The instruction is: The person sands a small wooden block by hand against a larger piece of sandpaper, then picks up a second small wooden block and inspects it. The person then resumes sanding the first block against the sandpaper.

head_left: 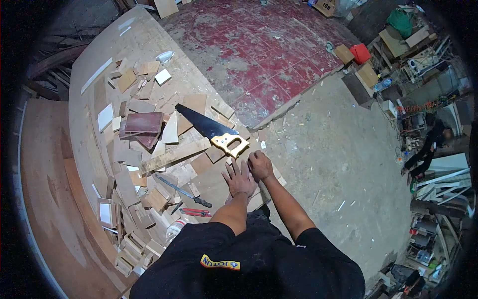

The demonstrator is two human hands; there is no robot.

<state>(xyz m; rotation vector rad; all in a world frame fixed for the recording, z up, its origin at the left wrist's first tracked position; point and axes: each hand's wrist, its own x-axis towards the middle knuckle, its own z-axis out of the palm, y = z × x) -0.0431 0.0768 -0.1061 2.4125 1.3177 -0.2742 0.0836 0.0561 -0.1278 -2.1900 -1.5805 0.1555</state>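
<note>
My left hand [238, 179] lies with fingers spread on a flat piece of wood near the corner of the workbench [149, 31]. Close beside it, my right hand [260, 165] has its fingers curled at the bench edge; whatever they grip is hidden. Just beyond both hands rests a handsaw [209, 128] with a black blade and a yellow handle. Nearer my body, a red utility knife [195, 212] and a thin saw-like blade with a dark handle [183, 191] lie among wood scraps.
Wood offcuts [143, 123] are heaped over the bench, with a long wooden strip [175, 155] across them. A concrete floor [328, 144] meets red tiles [259, 55]. At the right, another person [430, 147] is near stacked white boards [448, 167] and clutter.
</note>
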